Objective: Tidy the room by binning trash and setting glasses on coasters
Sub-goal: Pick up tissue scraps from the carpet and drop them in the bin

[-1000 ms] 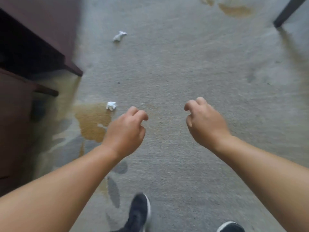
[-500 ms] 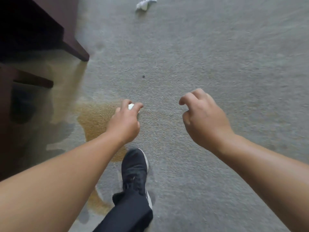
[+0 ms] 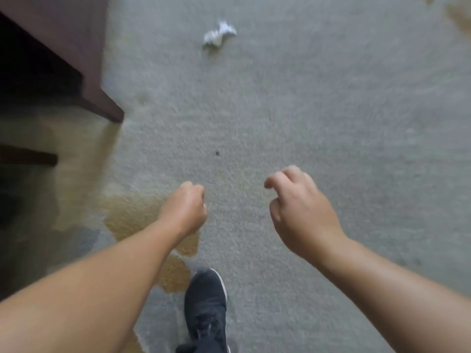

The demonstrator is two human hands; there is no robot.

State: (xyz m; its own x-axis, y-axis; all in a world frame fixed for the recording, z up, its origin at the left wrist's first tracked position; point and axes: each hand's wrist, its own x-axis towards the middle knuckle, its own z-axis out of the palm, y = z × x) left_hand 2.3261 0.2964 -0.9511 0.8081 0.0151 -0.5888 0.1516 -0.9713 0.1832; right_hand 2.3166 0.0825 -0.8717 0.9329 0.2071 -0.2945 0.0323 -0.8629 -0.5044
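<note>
White crumpled paper (image 3: 219,34) lies on grey carpet (image 3: 331,110) at 12 o'clock, well apart from both hands. Left hand (image 3: 186,210) is balled into a fist, contents impossible to tell; right hand (image 3: 300,212) hangs loosely curled, holding nothing.

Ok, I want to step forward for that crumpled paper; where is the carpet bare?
Bare carpet stretches from the right hand up to the crumpled paper and out to the right. The left side is crowded: dark furniture, a brown stain.
</note>
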